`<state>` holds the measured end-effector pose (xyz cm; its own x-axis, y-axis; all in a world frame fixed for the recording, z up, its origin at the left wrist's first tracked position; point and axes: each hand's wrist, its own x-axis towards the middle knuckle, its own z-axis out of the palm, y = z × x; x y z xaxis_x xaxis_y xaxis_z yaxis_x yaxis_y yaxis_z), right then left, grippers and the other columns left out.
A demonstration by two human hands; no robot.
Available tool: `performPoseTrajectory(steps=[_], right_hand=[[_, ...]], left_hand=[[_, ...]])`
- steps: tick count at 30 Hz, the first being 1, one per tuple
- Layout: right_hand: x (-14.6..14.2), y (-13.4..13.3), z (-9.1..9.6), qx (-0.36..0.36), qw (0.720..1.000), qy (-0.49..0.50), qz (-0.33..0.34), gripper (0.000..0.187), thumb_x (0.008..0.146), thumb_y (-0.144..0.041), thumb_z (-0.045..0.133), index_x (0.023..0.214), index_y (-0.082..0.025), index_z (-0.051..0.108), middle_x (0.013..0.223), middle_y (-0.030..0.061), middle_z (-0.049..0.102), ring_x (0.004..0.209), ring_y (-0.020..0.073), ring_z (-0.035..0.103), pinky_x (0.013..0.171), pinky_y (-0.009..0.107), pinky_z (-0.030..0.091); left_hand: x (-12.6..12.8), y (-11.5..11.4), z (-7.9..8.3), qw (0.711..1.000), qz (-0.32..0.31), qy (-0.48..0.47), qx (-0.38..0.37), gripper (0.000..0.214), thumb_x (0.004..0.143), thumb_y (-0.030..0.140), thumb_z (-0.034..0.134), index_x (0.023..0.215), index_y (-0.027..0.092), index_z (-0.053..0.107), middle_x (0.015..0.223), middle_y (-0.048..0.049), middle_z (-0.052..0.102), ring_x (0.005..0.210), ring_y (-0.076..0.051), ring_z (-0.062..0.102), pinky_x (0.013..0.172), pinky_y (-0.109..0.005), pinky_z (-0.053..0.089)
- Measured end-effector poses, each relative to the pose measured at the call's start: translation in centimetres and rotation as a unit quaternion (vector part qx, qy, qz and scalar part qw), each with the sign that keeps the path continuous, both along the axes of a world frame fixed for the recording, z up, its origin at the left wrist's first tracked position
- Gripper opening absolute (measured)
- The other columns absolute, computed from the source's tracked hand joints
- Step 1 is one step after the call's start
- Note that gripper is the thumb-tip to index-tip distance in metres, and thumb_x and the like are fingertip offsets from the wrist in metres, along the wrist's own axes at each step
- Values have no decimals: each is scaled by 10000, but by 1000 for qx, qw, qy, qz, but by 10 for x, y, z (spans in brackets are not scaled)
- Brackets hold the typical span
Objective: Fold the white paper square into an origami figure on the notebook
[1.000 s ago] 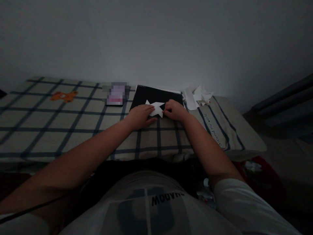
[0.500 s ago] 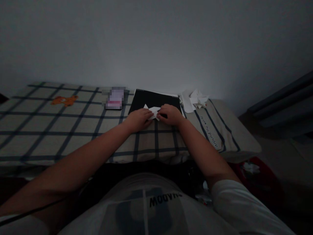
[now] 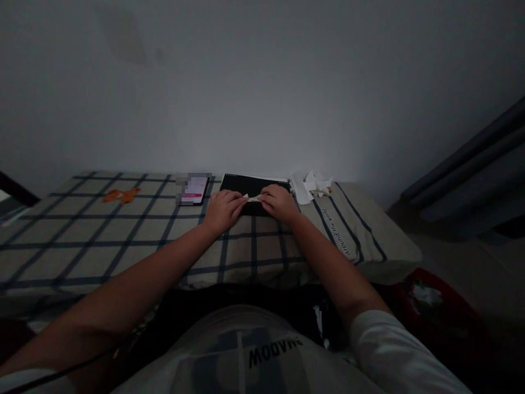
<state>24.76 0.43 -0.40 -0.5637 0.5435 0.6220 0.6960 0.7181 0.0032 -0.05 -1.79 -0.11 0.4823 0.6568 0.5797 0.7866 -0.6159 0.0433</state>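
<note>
A small folded piece of white paper (image 3: 254, 198) is pinched between both hands above a black spiral-hole notebook (image 3: 255, 184). My left hand (image 3: 225, 209) closes on its left end, fingers together. On the right end, my right hand (image 3: 279, 202) is closed too, fingertips bent over the paper. Only a thin strip of the paper shows between the fingers; the rest is covered. Both hands are low over the near part of the notebook.
A checked cloth covers the table (image 3: 164, 224) against the wall. Left of the notebook lies a phone (image 3: 196, 191), and farther left an orange cut-out (image 3: 121, 195). White paper scraps (image 3: 315, 183) lie to its right. A red bin (image 3: 443, 306) stands below at right.
The white paper, broader and flatter before, now shows as a narrow strip between my hands. My left hand has turned more upright. The view has tilted up, showing more wall.
</note>
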Motion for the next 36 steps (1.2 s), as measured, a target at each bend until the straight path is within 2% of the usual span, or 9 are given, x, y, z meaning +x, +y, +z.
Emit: performPoseTrajectory(steps=[5, 12, 18, 24, 27, 30, 32, 34, 36], right_hand=[[4, -17, 3, 50, 998, 12, -22, 194, 983, -211, 601, 1033, -235, 786, 1274, 129, 743, 1261, 284, 614, 1068, 482, 439], [27, -30, 4, 78, 993, 74, -56, 253, 1033, -260, 539, 1152, -226, 759, 1289, 138, 745, 1244, 269, 638, 1057, 471, 455], [52, -42, 3, 86, 989, 98, -72, 254, 1045, -293, 541, 1031, -241, 790, 1075, 122, 782, 1064, 254, 692, 937, 445, 505], [72, -36, -4, 72, 980, 169, -76, 235, 1007, -245, 526, 954, -242, 755, 1154, 121, 796, 1151, 250, 705, 1035, 463, 526], [89, -28, 2, 64, 970, 199, -128, 246, 984, -221, 491, 970, -215, 737, 1195, 153, 787, 1161, 260, 710, 1053, 452, 524], [112, -19, 20, -3, 930, 193, -313, 333, 1010, -216, 428, 1173, -181, 717, 1223, 160, 777, 1120, 263, 720, 992, 409, 534], [127, -11, 34, -64, 896, 116, -423, 410, 1057, -248, 355, 1305, -175, 674, 1205, 155, 778, 1067, 278, 732, 913, 393, 538], [137, -2, 46, -83, 894, 78, -434, 436, 1053, -227, 373, 1389, -189, 649, 1231, 157, 770, 1092, 294, 729, 903, 389, 530], [142, 9, 49, -104, 898, 37, -427, 427, 1042, -203, 397, 1342, -196, 700, 1318, 173, 739, 1163, 298, 709, 943, 385, 517]], left_hand=[[17, -3, 10, 1000, -16, -10, 17, 429, 988, 387, 584, 1364, 211, 690, 1265, -136, 753, 1196, -305, 662, 1003, -484, 478], [35, -1, 29, 994, -105, 24, 33, 312, 1054, 369, 501, 1072, 296, 804, 1115, -71, 813, 1109, -246, 711, 914, -433, 499], [49, -7, 30, 989, -139, -12, 43, 315, 1058, 393, 505, 1013, 322, 808, 1092, -55, 816, 1108, -222, 709, 968, -444, 498], [90, 4, 28, 989, -117, -80, 29, 229, 1001, 325, 584, 1111, 320, 785, 1245, -71, 747, 1214, -252, 653, 1074, -493, 482], [113, 13, 23, 988, -97, -120, 11, 441, 1000, 344, 582, 1431, 256, 617, 1479, -137, 603, 1385, -291, 552, 1153, -534, 451], [130, 21, 12, 983, -94, -153, -45, 534, 985, 323, 591, 1502, 212, 519, 1553, -165, 512, 1452, -301, 491, 1220, -543, 410], [138, 25, 3, 982, -108, -141, -68, 528, 964, 301, 615, 1475, 188, 538, 1541, -173, 518, 1439, -306, 503, 1223, -535, 418], [145, 29, -7, 980, -125, -127, -89, 517, 936, 269, 643, 1439, 174, 567, 1526, -178, 529, 1424, -313, 516, 1214, -530, 436], [149, 30, -16, 978, -138, -116, -107, 511, 914, 241, 658, 1416, 186, 584, 1518, -173, 531, 1406, -317, 532, 1199, -541, 455]])
